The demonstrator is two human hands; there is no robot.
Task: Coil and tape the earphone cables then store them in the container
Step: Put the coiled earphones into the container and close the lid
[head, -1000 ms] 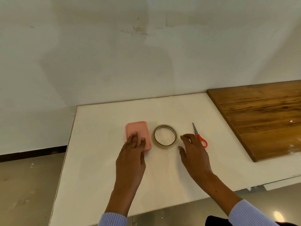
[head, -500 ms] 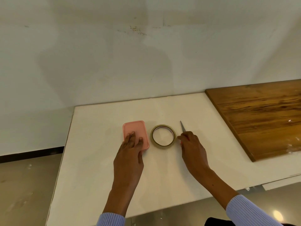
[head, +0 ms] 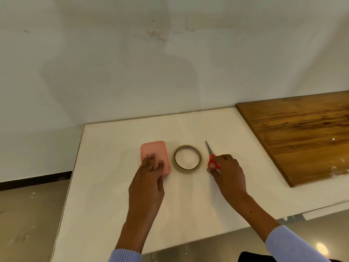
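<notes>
A pink lidded container (head: 157,151) lies on the white table (head: 105,186). My left hand (head: 149,180) rests on its near end with straight fingers. To its right lies a roll of clear tape (head: 187,159), flat on the table. Right of the tape are red-handled scissors (head: 210,152), blades pointing away from me. My right hand (head: 228,171) covers the handles, with curled fingers and the thumb pinching them. No earphone cable is in view.
A wooden board (head: 302,138) covers the table's right side, close to my right hand. The wall stands just behind the table. The table's left edge drops to the floor (head: 28,224).
My right hand, open beside the scissors a second ago, has closed over their red handles; the scissors shifted a little to the left. My left hand stayed on the container.
</notes>
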